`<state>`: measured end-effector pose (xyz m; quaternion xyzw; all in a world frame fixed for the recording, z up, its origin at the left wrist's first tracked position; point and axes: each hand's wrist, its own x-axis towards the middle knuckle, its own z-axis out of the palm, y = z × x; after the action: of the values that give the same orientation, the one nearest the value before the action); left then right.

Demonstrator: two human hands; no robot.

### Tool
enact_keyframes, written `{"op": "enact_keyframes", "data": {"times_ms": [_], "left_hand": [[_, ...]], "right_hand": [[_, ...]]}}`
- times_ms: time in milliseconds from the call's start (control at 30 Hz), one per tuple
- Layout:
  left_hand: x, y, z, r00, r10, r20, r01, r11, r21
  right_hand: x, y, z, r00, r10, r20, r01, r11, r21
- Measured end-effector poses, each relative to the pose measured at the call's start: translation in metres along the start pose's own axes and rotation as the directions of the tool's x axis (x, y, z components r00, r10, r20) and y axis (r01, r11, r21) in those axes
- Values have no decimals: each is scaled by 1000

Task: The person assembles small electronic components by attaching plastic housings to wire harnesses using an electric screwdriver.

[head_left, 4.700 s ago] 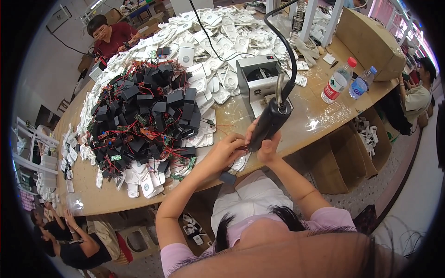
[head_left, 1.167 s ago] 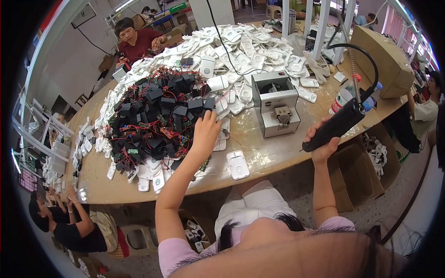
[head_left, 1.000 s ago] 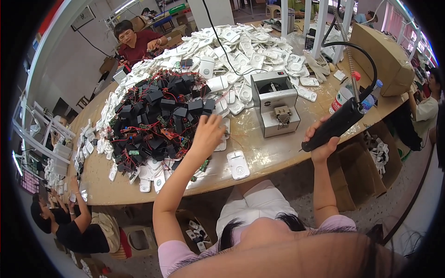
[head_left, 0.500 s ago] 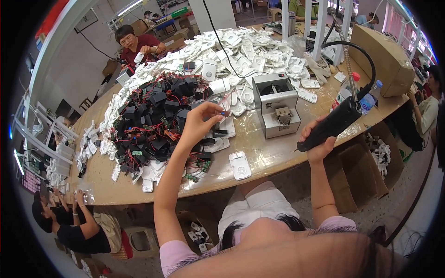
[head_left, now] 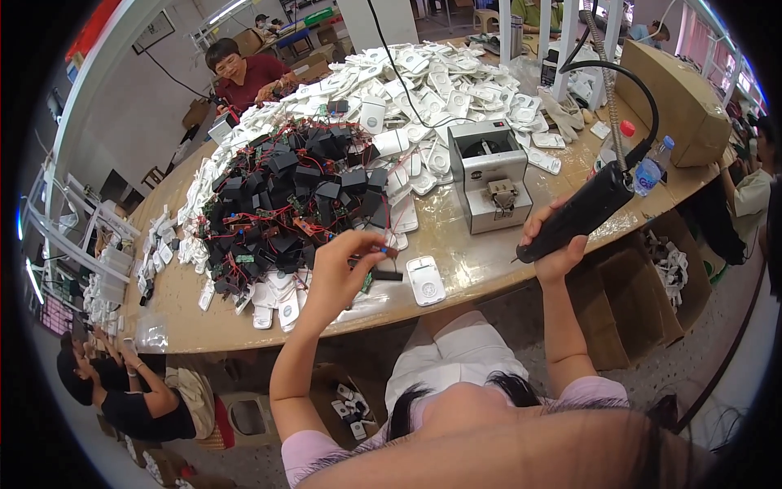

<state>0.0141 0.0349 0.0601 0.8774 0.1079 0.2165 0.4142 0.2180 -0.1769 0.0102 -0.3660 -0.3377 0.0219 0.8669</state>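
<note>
My right hand (head_left: 562,248) is wrapped round a black electric screwdriver (head_left: 582,209), its bit pointing down to the left. Pinched in my left hand (head_left: 340,267) is a small part with a blue component (head_left: 384,250); its full shape is partly behind my fingers. A black block (head_left: 386,275) shows just below those fingertips, and I cannot tell whether it joins the part. A white plastic housing (head_left: 426,281) lies by the table's near edge, right of my left hand. Left of that hand is a heap of black boxes (head_left: 285,163) with red wires and circuit boards.
A grey screw feeder (head_left: 511,213) stands between my hands. Behind it spreads a big pile of white housings (head_left: 440,90). Bottles (head_left: 652,167) and a cardboard box (head_left: 680,102) are at right. Across the table sits a person in red (head_left: 244,77). An open carton (head_left: 607,306) stands below right.
My left hand has come nearer to me, lowering the small part from beside the heap toward the white housing. My right hand and the screwdriver have barely moved.
</note>
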Motion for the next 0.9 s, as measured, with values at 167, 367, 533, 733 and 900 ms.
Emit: {"op": "enact_keyframes", "data": {"times_ms": [167,367,533,733,900], "left_hand": [[-23,-13,1,976,217,21,-201,855,478],[-52,-41,17,993,50,-107,-69,980,-185],[-78,-38,45,953,103,-286,-204,914,-351],[-60,-13,58,994,-4,108,12,997,-77],[-45,-4,78,948,44,316,9,986,-164]], "right_hand": [[-4,0,-4,998,37,41,-36,998,-42],[-6,0,-2,998,45,41,-43,998,-46],[-6,3,-4,998,54,42,-52,997,-52],[-5,12,10,998,54,-21,-53,998,38],[-7,19,26,997,72,37,-75,992,99]]}}
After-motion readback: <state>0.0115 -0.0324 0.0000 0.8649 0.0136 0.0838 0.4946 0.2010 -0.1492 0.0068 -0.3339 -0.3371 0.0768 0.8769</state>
